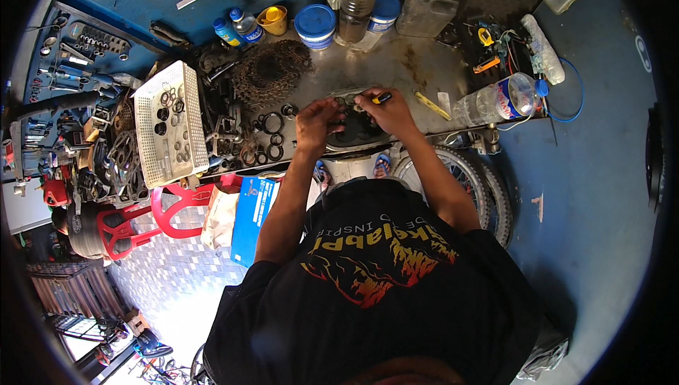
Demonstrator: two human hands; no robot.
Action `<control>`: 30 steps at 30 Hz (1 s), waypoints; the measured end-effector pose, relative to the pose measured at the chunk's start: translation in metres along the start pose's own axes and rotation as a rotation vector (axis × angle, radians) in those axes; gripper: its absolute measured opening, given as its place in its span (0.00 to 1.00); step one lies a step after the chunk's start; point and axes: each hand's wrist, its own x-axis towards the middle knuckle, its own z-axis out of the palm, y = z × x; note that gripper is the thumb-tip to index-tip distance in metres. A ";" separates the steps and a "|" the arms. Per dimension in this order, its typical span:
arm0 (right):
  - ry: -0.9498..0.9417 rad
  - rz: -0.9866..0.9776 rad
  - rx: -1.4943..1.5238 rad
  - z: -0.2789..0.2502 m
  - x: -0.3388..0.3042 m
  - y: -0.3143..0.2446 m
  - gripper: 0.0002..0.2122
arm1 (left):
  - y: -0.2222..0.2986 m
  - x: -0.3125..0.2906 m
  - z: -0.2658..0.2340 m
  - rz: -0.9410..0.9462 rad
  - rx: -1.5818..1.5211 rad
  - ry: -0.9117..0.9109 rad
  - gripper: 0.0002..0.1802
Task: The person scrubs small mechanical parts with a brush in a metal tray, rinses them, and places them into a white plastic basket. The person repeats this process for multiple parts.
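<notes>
Clock: centred on the dark tray, twelve at the far side of the metal bench.
Left hand: here at ten o'clock, fingers curled inward, tips right up by the small metal part; whether it actually grips is too small to make out.
Right hand: over at one, closed in a pinch, a black-and-yellow tool lodged by thumb and forefinger.
Small metal part: between both sets of fingertips, near twelve, over the tray; its exact form is blurred.
Sprocket cassettes: rusty, piled at ten.
Bearing rings: scattered at nine, with the white perforated basket farther out.
Lidded tub: blue and white, past eleven; dark-filled bottle at twelve.
Clear bottle: lying on its side, just short of three.
Bicycle wheels: below the bench, four o'clock.
</notes>
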 end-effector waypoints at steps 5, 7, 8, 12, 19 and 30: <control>0.049 -0.067 -0.066 0.009 0.001 0.007 0.11 | 0.004 -0.001 0.006 -0.008 -0.062 -0.019 0.15; 0.069 -0.077 -0.061 0.011 0.002 0.008 0.11 | 0.004 0.000 0.007 -0.004 -0.078 -0.020 0.15; 0.084 -0.086 -0.050 0.012 0.002 0.009 0.11 | 0.004 0.000 0.007 0.004 -0.092 -0.026 0.15; 0.108 0.014 -0.019 0.018 0.003 0.012 0.10 | -0.001 0.003 0.009 0.041 -0.126 -0.073 0.14; 0.091 -0.007 -0.103 0.019 0.004 0.017 0.11 | -0.006 0.011 0.006 0.008 -0.211 -0.042 0.13; 0.063 -0.003 -0.207 0.014 0.004 0.009 0.16 | -0.003 0.010 0.010 0.068 -0.107 -0.041 0.13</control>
